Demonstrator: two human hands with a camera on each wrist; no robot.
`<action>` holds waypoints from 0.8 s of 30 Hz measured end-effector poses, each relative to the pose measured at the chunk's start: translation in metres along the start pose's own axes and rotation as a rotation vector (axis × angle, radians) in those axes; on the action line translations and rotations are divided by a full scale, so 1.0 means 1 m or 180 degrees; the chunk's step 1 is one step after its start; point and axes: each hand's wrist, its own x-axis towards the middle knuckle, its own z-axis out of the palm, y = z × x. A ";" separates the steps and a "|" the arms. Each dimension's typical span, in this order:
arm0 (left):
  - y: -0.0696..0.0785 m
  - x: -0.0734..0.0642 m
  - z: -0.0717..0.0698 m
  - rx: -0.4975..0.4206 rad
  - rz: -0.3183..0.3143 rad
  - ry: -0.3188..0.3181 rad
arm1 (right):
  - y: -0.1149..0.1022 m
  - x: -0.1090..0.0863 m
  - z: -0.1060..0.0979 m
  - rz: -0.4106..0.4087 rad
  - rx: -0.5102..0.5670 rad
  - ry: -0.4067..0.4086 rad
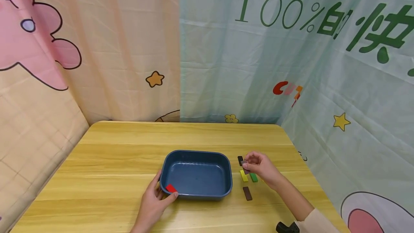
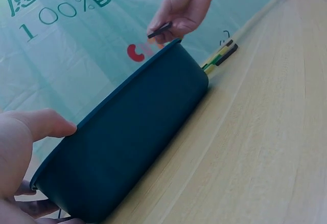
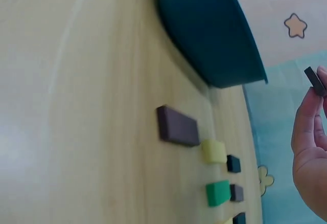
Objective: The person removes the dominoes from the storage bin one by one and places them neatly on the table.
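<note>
A dark blue rectangular tub stands on the table, with a red block in its near left corner. My left hand grips that corner, thumb at the rim and fingers around the outer side. To the right of the tub, my right hand pinches a dark brown block between thumb and fingertips, raised above the table. Beneath and around it lie a black block, a yellow block and a green block. Nearer to me is another brown block.
The right wrist view shows several more small blocks, including a grey-brown block, partly behind others. The wooden table meets printed curtains at its back and sides. A black object sits by the right sleeve.
</note>
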 end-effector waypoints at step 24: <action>0.002 0.001 -0.001 0.0272 -0.0144 -0.0068 | 0.050 -0.050 -0.035 0.0476 -0.0765 -0.0057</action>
